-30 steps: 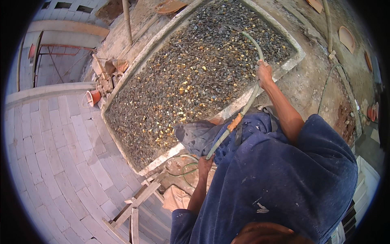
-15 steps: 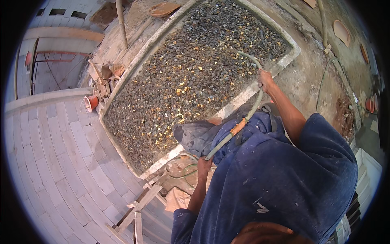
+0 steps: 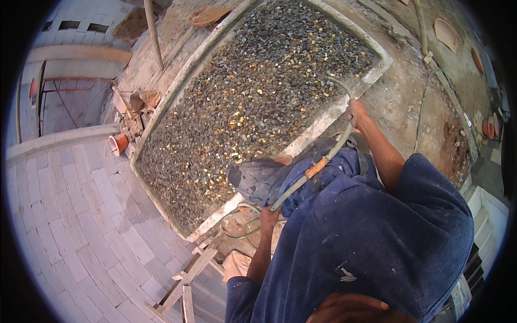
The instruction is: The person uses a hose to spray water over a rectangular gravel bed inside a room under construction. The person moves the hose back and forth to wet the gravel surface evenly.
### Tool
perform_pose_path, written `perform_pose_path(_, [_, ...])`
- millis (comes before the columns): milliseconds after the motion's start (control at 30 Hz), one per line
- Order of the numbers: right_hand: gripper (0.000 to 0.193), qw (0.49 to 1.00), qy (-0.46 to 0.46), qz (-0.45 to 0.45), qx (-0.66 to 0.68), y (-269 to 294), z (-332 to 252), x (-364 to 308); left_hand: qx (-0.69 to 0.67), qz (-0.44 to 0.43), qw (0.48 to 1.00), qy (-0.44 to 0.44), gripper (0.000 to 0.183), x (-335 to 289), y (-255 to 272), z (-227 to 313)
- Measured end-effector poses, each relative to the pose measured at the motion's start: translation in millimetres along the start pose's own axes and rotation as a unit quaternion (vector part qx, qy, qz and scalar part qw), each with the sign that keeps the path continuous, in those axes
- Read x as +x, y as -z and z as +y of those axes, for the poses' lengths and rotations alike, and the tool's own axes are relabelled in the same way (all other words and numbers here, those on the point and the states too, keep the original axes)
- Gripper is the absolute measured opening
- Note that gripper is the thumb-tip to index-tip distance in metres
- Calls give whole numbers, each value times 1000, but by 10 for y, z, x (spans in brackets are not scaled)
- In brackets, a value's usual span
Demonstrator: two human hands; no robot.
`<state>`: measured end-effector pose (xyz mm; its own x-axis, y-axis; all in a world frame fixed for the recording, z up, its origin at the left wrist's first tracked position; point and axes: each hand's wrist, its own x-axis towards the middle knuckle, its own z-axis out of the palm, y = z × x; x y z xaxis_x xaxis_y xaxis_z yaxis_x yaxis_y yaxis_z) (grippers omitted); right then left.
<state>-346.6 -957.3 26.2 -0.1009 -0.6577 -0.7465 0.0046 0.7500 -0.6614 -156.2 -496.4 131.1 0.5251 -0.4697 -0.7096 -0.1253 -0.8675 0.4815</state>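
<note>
A pale green hose (image 3: 289,192) runs across my lap, with an orange-brown wrap (image 3: 316,167) around its middle. My right hand (image 3: 355,113) is closed round the hose near its far end, above the bed's near rim. That free end curves left over the wet pebbles (image 3: 253,97). Lower down, my left hand (image 3: 269,216) grips the hose beside my bent knee. The pebbles, dark with yellow and brown ones among them, fill a long bed with a pale concrete rim (image 3: 318,129).
Left of the bed lies grey block paving (image 3: 81,215). An orange bucket (image 3: 118,144) and broken bricks (image 3: 134,110) sit at its left corner. A wooden frame (image 3: 186,280) stands near my left arm, beside a paper sack (image 3: 236,265). Wooden poles (image 3: 153,35) rise beyond the bed.
My right hand has turned and moved slightly down and right. The hose's free end has swung right and now reaches less far over the pebbles. My left hand keeps its grip.
</note>
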Motion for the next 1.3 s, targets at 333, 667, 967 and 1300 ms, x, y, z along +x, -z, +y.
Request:
perform_pose_path(333, [27,998,-21,25,55,-1,-97,-217,1,10,1000,10,41,47,-79,-185])
perform_pose_path(667, [28,991,82,-48,98,-421,-673,-700,-19,5,1000,-1,57,41,-108,-164])
perform_pose_path(967, [21,978,134,-104,125,-580,-838,-802,-40,16,998,35,64,26,-164,-105])
perform_pose_path(1300, [22,970,116,-175,127,-570,-915,-844,-24,19,999,21,65,21,-168,-106])
